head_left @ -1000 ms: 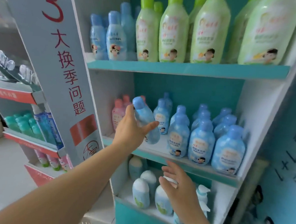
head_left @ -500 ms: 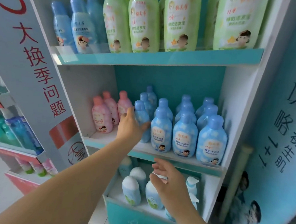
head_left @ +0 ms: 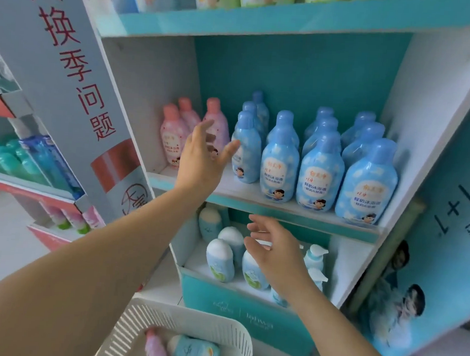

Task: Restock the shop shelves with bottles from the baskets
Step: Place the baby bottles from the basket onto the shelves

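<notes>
Blue bottles (head_left: 280, 164) stand upright in rows on the middle shelf (head_left: 281, 208), labels forward, probably faced for shoppers. Pink bottles (head_left: 173, 138) sit at that shelf's left end. Left hand (head_left: 202, 159) is in front of the shelf between the pink and the blue, fingers spread, gripping nothing; can't tell if the thumb touches the nearest blue bottle. Right hand (head_left: 276, 249) is below the shelf, fingers loose and empty, hiding part of the white-capped bottles (head_left: 219, 259). Basket (head_left: 186, 329) is lower still, cut by the frame edge, with stock lying inside.
</notes>
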